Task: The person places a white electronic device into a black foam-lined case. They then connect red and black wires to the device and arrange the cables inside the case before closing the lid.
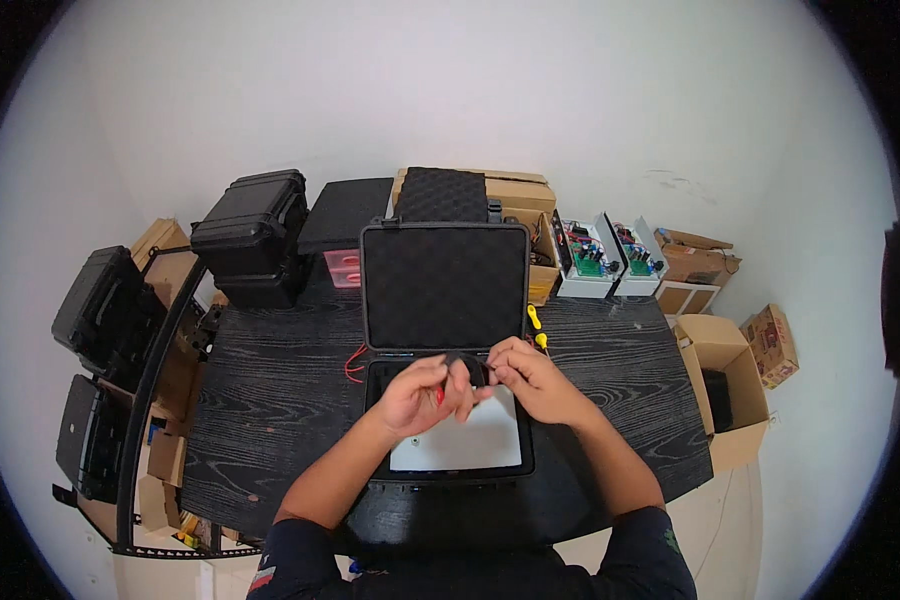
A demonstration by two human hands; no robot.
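An open black hard case [448,224] stands on the table before me, its raised lid lined with dark foam. A white panel [460,440] fills most of its base. Above the panel my left hand [415,398] is closed round a small black item [476,373], perhaps a cable, with a bit of red showing among the fingers. My right hand [533,382] pinches the right side of that black item, thumb and fingers together. Its exact kind is hidden by the fingers. Both forearms reach in from the lower edge, over the case's near side.
Red wires [354,365] lie left of the case, and yellow-handled tools [535,318] to its right. Stacked black cases [250,240] and pink drawers [343,268] stand back left. Two open white units with green circuit boards [588,262] stand back right. A cardboard box [735,400] stands beyond the table's right edge.
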